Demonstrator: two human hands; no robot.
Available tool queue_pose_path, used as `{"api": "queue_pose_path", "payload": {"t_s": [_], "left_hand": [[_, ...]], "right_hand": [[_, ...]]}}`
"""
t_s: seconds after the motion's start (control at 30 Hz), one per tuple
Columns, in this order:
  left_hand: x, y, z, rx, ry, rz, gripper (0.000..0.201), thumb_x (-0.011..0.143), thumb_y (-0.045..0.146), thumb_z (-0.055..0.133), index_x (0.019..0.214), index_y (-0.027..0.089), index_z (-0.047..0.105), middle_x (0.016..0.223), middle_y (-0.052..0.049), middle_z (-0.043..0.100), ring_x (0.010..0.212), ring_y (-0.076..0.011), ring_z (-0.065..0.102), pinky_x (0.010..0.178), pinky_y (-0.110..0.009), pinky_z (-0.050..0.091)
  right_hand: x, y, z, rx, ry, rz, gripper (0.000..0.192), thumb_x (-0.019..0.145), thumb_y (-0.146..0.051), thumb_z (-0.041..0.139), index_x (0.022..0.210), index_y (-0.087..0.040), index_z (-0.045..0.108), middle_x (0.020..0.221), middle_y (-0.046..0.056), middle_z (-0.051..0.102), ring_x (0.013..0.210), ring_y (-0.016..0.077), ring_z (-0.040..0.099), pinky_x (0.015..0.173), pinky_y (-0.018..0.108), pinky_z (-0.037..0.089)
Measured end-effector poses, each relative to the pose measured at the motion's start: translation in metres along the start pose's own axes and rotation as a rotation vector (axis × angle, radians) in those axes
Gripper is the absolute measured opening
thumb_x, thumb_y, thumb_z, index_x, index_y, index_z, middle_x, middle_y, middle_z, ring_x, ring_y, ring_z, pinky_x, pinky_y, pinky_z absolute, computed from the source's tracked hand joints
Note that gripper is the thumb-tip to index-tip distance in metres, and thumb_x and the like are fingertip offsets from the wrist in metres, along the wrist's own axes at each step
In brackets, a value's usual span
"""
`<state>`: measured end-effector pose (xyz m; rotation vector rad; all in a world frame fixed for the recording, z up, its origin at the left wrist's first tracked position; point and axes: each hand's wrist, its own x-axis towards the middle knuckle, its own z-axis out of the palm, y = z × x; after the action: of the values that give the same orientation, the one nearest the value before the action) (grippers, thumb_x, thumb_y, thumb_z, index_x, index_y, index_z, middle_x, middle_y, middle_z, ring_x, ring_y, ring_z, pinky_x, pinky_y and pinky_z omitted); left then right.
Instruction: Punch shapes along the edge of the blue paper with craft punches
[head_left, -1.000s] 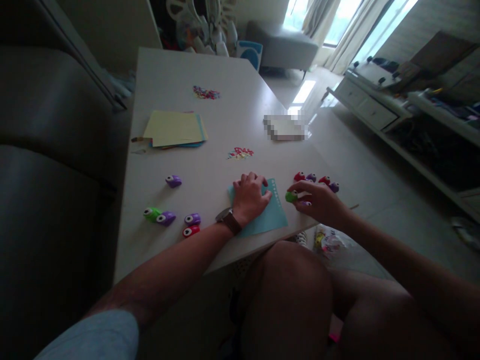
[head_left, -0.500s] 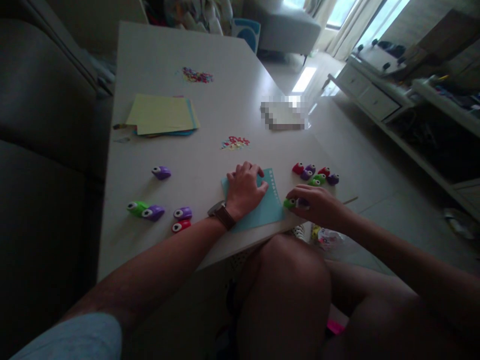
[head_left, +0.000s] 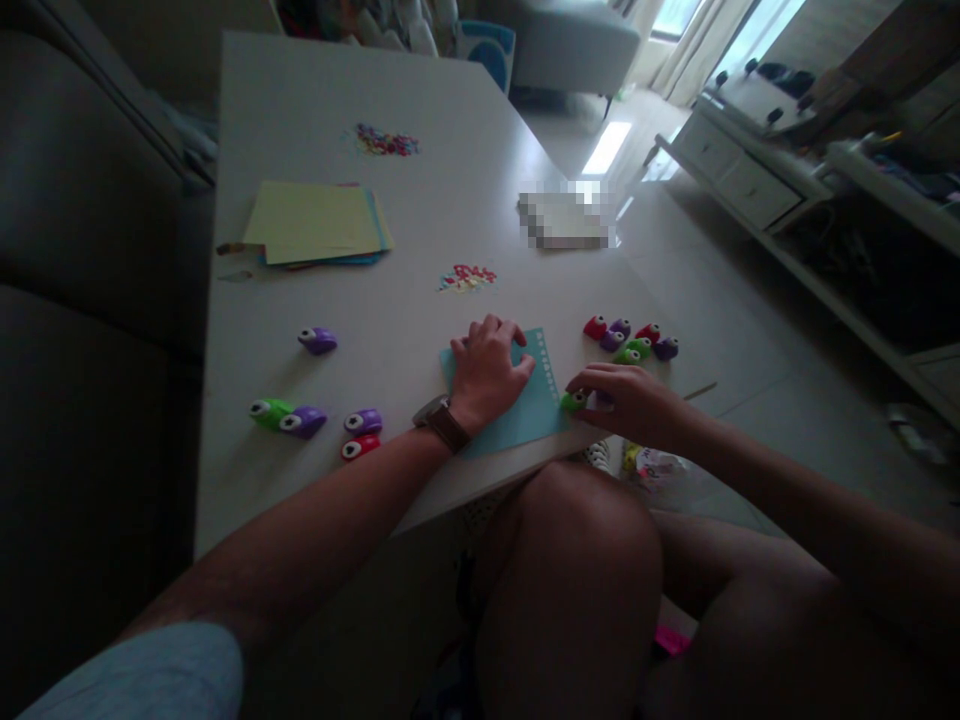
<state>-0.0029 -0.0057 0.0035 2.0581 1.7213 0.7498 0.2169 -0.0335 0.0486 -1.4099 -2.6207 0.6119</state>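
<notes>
while a second ago the right hand (head_left: 626, 400) held the small green plastic paper punch (head_left: 573, 401) higher, it now clasps it at the teal paper sheet (head_left: 525, 415) edge; the left hand (head_left: 487, 372) stays flat, pinning the sheet. five punches (head_left: 631, 340) lie just beyond.

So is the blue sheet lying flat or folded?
Flat: the blue sheet lies spread on the table under the left hand.

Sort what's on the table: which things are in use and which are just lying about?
In use: left hand pressing flat teal paper sheet; right hand gripping small green plastic punch at its edge.

Lying about: stack of coloured paper; cluster of punches; confetti pile.
</notes>
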Motion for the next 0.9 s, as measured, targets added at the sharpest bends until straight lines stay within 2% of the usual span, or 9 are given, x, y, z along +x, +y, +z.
{"api": "queue_pose_path", "payload": {"t_s": [0.27, 0.4, 0.57, 0.77, 0.9], "left_hand": [[-0.0005, -0.0018, 0.0013, -0.014, 0.031, 0.017, 0.011, 0.089, 0.026, 0.062, 0.1, 0.025, 0.06, 0.115, -0.005, 0.063, 0.113, -0.026, 0.055, 0.101, -0.046, 0.038], [0.0, -0.003, 0.0031, -0.025, 0.062, 0.036, 0.011, 0.089, 0.025, 0.062, 0.099, 0.025, 0.059, 0.112, -0.005, 0.062, 0.112, -0.026, 0.056, 0.1, -0.046, 0.039], [0.0003, -0.0022, 0.0025, -0.011, 0.04, 0.016, 0.012, 0.089, 0.025, 0.063, 0.1, 0.025, 0.058, 0.114, -0.005, 0.062, 0.113, -0.0255, 0.055, 0.101, -0.045, 0.038], [0.0, -0.0018, 0.0023, -0.008, 0.032, 0.013, 0.012, 0.089, 0.026, 0.063, 0.1, 0.025, 0.059, 0.115, -0.005, 0.062, 0.114, -0.0259, 0.055, 0.101, -0.046, 0.038], [0.0001, -0.0018, 0.0025, -0.01, 0.039, 0.019, 0.012, 0.089, 0.026, 0.063, 0.1, 0.025, 0.059, 0.115, -0.005, 0.062, 0.114, -0.0265, 0.055, 0.101, -0.046, 0.038]], "right_hand": [[0.0014, 0.0001, -0.0022, -0.046, 0.052, -0.01, 0.013, 0.085, -0.024, 0.068, 0.097, -0.02, 0.069, 0.094, 0.006, 0.07, 0.075, 0.0172, 0.061, 0.07, 0.03, 0.044], [0.0021, -0.0006, -0.0018, -0.034, 0.03, -0.003, 0.014, 0.085, -0.024, 0.068, 0.098, -0.02, 0.068, 0.094, 0.006, 0.07, 0.075, 0.0172, 0.061, 0.07, 0.03, 0.044], [0.0033, -0.002, -0.0009, -0.029, 0.007, -0.013, 0.016, 0.083, -0.023, 0.069, 0.098, -0.021, 0.068, 0.093, 0.005, 0.069, 0.076, 0.0173, 0.061, 0.069, 0.029, 0.044], [0.0048, -0.0043, -0.0079, -0.028, 0.108, 0.011, 0.012, 0.081, -0.023, 0.07, 0.092, -0.02, 0.068, 0.088, 0.005, 0.07, 0.073, 0.0174, 0.063, 0.069, 0.03, 0.045], [0.0041, -0.0042, -0.0069, -0.029, 0.047, -0.004, 0.011, 0.082, -0.025, 0.069, 0.092, -0.02, 0.068, 0.087, 0.005, 0.068, 0.073, 0.0177, 0.062, 0.068, 0.03, 0.044]]}}
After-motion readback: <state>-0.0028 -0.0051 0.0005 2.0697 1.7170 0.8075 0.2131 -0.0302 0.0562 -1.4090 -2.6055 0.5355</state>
